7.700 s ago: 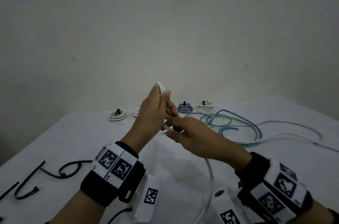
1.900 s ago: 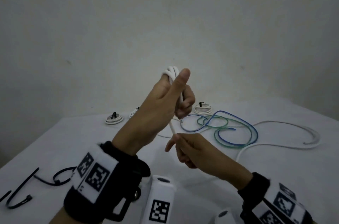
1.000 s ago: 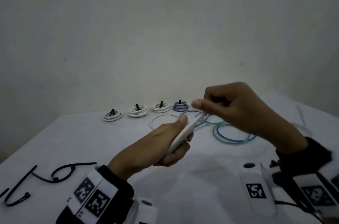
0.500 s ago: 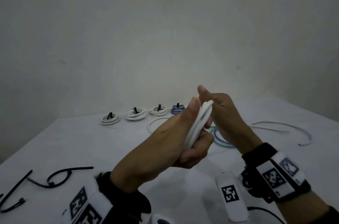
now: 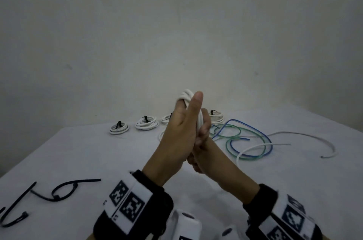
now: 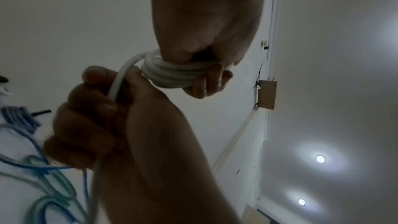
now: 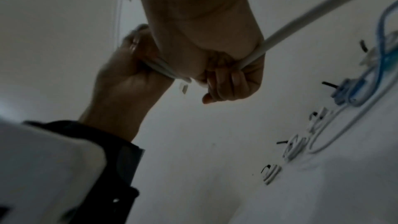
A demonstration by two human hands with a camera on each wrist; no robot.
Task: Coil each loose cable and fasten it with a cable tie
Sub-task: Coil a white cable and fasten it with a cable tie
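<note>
Near the middle, above the table point(image 5: 78, 151), the right hand point(image 5: 204, 153) has its fingers curled round the white cable's point(image 6: 120, 77) loose run. Just beyond, the left hand point(image 5: 182, 131) clamps the wound coil point(image 6: 172, 74), thumb upright. The cable looks light but springy, so it is probably best gripped across all the turns.

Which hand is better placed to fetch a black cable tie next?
Right, probably. The left hand grips the white coil and must keep it wound; the right hand holds only the loose tail, though the ties lie leftward.

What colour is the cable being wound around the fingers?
White; the coiled round cable shows best in the left wrist view.
</note>
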